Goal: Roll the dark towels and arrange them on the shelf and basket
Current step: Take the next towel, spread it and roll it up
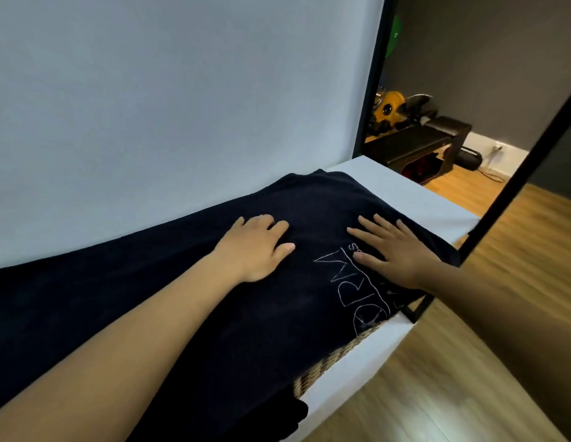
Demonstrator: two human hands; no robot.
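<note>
Both hands flat on the dark towel [169, 301], fingers spread. Left hand [257, 248] and right hand [394, 252] sit apart, gripping nothing.

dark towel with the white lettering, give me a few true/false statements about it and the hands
1. The left hand and the right hand both rest on top of the dark navy towel with white lettering. True.
2. The towel is rolled into a tight cylinder. False: it lies spread out.
3. The towel drapes over a woven rope basket. True.
4. The right hand pinches a corner of the towel. False: its fingers lie straight on the cloth.
5. The floor is grey tile. False: it is a light brown wooden floor.
</note>
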